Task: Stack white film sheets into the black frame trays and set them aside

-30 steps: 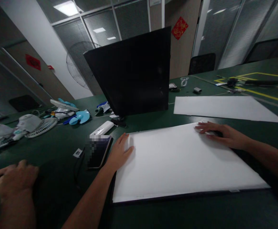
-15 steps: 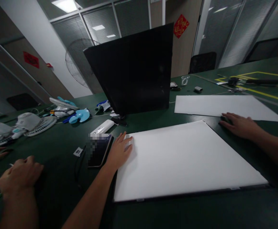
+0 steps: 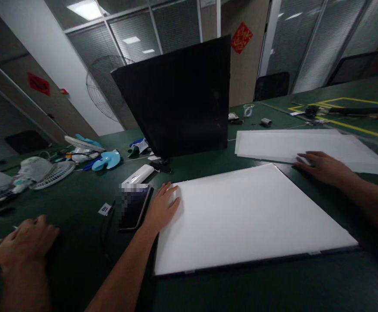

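A white rectangular panel (image 3: pixel 247 221) with a thin dark edge lies flat on the dark green table. My left hand (image 3: pixel 163 206) rests on its left edge, fingers stretched out and spread, holding nothing. To the right, my right hand (image 3: pixel 325 167) is at the near edge of thin white sheets (image 3: pixel 282 142), fingers extended and apart. At least two sheets overlap there, slightly out of line. A phone (image 3: pixel 135 206), partly blurred out, lies just left of my left hand.
A large black screen (image 3: pixel 179 99) stands behind the panel. A white elongated object (image 3: pixel 140 174) lies near the phone. Fan parts, including blue blades (image 3: pixel 107 160), sit at the left. Another person's hand (image 3: pixel 28 240) is at lower left. A clear cup (image 3: pixel 248 110) stands farther back.
The white sheets at right now show two offset layers, with one edge lying nearer to me. My right hand has shifted slightly; my left hand stays on the panel.
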